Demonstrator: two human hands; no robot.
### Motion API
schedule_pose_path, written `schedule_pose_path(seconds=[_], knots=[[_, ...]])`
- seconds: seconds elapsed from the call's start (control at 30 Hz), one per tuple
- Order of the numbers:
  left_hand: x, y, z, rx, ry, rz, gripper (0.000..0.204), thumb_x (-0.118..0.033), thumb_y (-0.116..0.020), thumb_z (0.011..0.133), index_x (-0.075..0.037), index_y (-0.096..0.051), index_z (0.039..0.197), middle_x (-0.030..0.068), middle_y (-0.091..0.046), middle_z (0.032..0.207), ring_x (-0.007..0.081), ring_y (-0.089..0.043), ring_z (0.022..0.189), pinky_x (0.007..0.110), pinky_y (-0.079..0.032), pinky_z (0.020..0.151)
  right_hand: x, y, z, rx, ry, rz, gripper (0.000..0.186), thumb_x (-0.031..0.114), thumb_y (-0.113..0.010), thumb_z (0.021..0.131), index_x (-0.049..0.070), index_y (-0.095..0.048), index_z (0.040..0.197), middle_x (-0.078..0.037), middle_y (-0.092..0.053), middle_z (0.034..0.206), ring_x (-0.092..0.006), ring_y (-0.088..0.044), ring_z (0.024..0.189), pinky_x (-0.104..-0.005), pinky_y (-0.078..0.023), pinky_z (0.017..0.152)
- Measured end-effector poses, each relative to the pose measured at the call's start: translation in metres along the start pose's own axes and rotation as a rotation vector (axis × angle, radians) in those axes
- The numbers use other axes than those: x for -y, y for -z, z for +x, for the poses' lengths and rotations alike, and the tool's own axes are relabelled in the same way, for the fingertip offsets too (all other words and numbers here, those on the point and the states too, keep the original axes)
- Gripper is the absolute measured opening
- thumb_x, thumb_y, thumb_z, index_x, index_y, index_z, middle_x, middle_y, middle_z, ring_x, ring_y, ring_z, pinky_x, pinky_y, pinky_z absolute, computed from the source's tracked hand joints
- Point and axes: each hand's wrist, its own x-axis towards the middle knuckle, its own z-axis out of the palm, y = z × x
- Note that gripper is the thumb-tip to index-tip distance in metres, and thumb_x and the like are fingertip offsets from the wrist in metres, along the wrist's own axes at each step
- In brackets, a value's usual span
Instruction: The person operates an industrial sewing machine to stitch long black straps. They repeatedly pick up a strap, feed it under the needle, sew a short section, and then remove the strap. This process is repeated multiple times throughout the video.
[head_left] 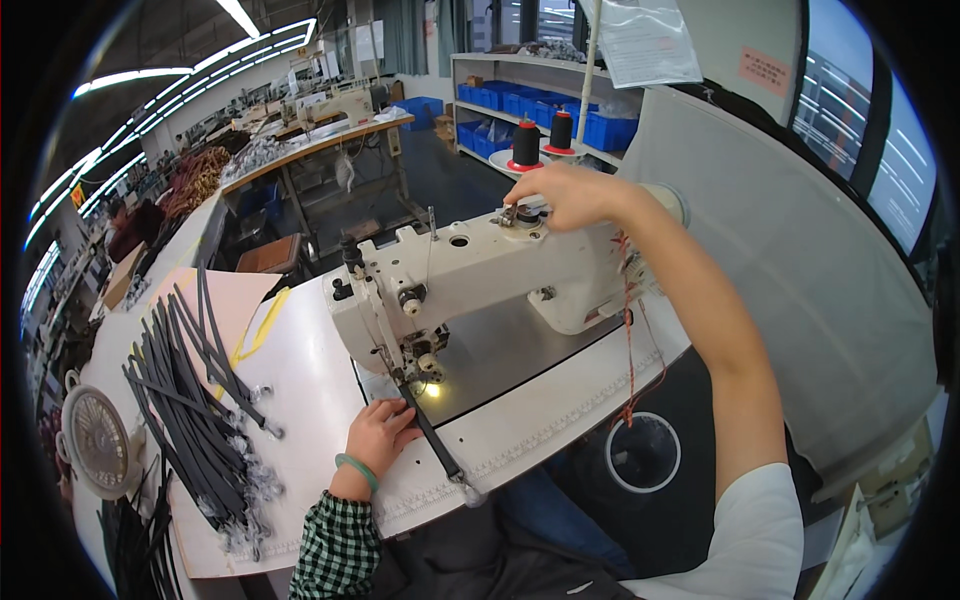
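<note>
A black strap [434, 442] lies under the presser foot of a white sewing machine [480, 270], its near end with clear plastic wrap over the table's front edge. My left hand [382, 440], with a green bangle at the wrist, presses its fingers on the strap close to the lit needle area. Reaching over the machine, my right hand [575, 197] has its fingers curled at the metal winder parts [522, 214] on top; whatever lies between the fingertips is hidden. Many similar black straps [190, 400] with plastic-wrapped ends are heaped left of the machine.
Two black thread cones [525, 145] on red bases stand behind the machine. A round metal-rimmed dish [97, 440] sits at far left. Red cords [630, 350] hang at the machine's right, above a white-rimmed bin [643, 453]. A grey cloth [780, 270] screens the right side.
</note>
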Motion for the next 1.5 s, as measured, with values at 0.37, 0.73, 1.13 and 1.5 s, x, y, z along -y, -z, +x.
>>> schedule_pose_path(seconds=[0.37,0.73,1.13,1.5], knots=[[0.010,0.001,-0.009,0.046,0.055,-0.008,0.033,-0.026,-0.068,0.065,-0.006,-0.064,0.091,0.0075,-0.058,0.099,0.0222,-0.053,0.093,0.034,-0.043,0.080,0.048,-0.020,-0.018,-0.543,0.062,0.109,0.045,-0.009,-0.050,0.059,0.001,-0.056,0.103,-0.010,-0.056,0.100,-0.0221,-0.057,0.082,-0.0272,-0.047,0.070],[0.012,-0.005,-0.004,-0.058,0.005,-0.023,0.023,-0.013,-0.068,0.064,-0.004,-0.066,0.085,0.0063,-0.061,0.089,0.0211,-0.057,0.084,0.030,-0.048,0.073,0.147,-0.217,-0.041,-0.234,0.463,0.341,0.042,-0.002,-0.063,0.054,0.005,-0.060,0.095,-0.005,-0.059,0.102,-0.0169,-0.061,0.065,-0.0278,-0.050,0.055],[-0.003,-0.009,0.000,-0.106,0.218,-0.091,0.017,-0.009,-0.064,0.069,-0.003,-0.065,0.085,0.0073,-0.061,0.086,0.0221,-0.057,0.079,0.030,-0.049,0.068,0.126,-0.228,-0.044,-0.444,0.415,0.245,0.035,0.001,-0.062,0.056,0.006,-0.061,0.090,-0.002,-0.060,0.093,-0.0182,-0.060,0.068,-0.0286,-0.049,0.057],[-0.023,-0.017,0.005,-0.097,0.281,0.113,0.026,-0.013,-0.068,0.064,-0.002,-0.063,0.087,0.0092,-0.059,0.091,0.0226,-0.055,0.085,0.031,-0.049,0.073,0.074,-0.197,-0.100,-0.625,-0.004,0.190,0.024,-0.007,-0.059,0.064,0.003,-0.062,0.085,-0.007,-0.060,0.080,-0.0204,-0.059,0.063,-0.0282,-0.046,0.053]])
